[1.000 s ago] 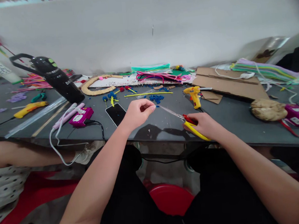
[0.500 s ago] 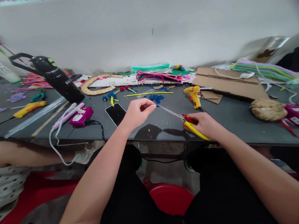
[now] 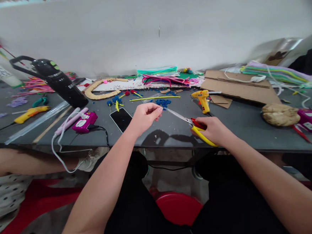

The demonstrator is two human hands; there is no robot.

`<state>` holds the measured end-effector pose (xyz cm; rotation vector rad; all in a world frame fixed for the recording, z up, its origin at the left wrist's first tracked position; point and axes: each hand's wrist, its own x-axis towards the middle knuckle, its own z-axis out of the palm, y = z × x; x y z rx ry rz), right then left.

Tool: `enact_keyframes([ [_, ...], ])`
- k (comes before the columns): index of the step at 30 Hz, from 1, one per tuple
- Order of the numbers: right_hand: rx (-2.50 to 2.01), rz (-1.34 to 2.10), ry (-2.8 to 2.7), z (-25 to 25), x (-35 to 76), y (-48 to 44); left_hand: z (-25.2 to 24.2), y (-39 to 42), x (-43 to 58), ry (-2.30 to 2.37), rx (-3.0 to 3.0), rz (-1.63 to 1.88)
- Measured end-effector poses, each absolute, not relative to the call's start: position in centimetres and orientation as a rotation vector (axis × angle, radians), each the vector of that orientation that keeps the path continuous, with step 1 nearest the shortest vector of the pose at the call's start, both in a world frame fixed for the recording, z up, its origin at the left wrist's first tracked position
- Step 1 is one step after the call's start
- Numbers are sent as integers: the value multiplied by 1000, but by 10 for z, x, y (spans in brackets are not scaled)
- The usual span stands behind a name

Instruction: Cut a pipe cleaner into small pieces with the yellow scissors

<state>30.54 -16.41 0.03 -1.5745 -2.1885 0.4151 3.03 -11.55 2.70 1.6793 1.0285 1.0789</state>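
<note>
Scissors point(image 3: 204, 136) with yellow and red handles are held in my right hand point(image 3: 213, 130), their blades pointing left over the table. Next to the blade tips is my left hand point(image 3: 146, 116), its thumb and forefinger pinched together. Whatever lies in that pinch is too small to make out; a bit of blue shows by the fingertips. Just behind the blades lies a heap of blue fuzzy snippets point(image 3: 163, 102). A yellow pipe cleaner point(image 3: 154, 98) stretches across the table beyond my left hand. By my left wrist lies a smartphone point(image 3: 121, 119).
A yellow glue gun point(image 3: 203, 100) stands right of the scissors, before cardboard sheets point(image 3: 234, 84). Left are a black bottle point(image 3: 60, 82), a purple box point(image 3: 84, 122) with cables, and another person's arm point(image 3: 28, 159). Pipe cleaner bundles point(image 3: 158, 71) lie along the wall.
The scissors' blades have tilted slightly, and their handles have shifted a little inward. My left hand keeps its pinch at nearly the same spot.
</note>
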Motion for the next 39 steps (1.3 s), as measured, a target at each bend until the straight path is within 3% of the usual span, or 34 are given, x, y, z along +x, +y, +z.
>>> enact_keyframes([
  [39,-1607,508,-2155,-1,307,-162,29,-116,27,1151,1889,1033],
])
